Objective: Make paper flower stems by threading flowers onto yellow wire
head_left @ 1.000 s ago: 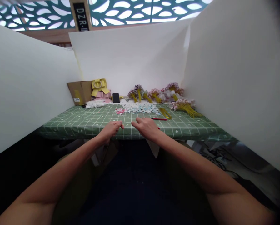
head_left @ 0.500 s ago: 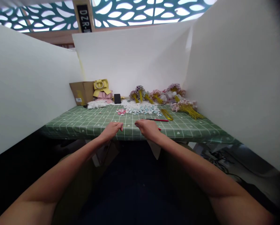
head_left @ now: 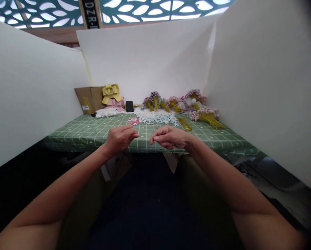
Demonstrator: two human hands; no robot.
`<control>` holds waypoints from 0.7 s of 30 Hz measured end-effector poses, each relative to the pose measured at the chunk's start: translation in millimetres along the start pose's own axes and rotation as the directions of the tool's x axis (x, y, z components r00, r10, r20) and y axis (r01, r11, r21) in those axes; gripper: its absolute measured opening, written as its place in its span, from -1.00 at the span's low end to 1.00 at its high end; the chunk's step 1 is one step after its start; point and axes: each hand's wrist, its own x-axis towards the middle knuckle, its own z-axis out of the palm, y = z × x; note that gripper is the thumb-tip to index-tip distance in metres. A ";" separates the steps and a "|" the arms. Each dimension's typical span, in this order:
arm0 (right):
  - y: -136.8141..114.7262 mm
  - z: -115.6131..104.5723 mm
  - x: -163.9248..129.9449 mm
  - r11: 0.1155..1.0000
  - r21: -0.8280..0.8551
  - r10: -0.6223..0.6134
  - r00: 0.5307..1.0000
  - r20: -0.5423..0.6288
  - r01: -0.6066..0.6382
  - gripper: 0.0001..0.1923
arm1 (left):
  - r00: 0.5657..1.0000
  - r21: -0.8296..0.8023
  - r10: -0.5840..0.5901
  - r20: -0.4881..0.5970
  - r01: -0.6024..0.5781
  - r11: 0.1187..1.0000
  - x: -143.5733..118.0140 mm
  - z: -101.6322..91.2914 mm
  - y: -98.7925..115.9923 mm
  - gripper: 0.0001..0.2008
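Over the front edge of the table, my left hand (head_left: 121, 138) is closed, its thumb and finger pinched and pointing right. Facing it across a small gap is my right hand (head_left: 169, 137), also pinched, fingertips pointing left. Whatever sits between the fingertips is too small to make out. Behind the hands lies a spread of small white and pale blue flower-shaped pieces (head_left: 158, 118), with a few pink and red pieces (head_left: 134, 121) at its left end. A bundle of yellow wire stems (head_left: 185, 124) rests just beyond my right hand.
Bunches of beaded flowers on yellow stems (head_left: 209, 118) stand at the back right. At the back left are a cardboard box (head_left: 89, 99), yellow and pink bows (head_left: 111, 93), a white fluffy heap (head_left: 106, 113) and a black phone (head_left: 129, 106). White panels (head_left: 145, 59) enclose the green checked tabletop (head_left: 72, 130).
Both hands have come up and closer to the camera, and the right forearm has swung right. The red-handled tool near the right hand is now mostly covered by it. The view has tilted slightly.
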 end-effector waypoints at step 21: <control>-3.9 1.2 -0.9 0.998 -0.060 -0.008 1.000 0.000 0.008 -0.56 | 0.999 -0.011 -0.023 -0.045 0.023 1.000 0.2 -3.3 2.1 -0.64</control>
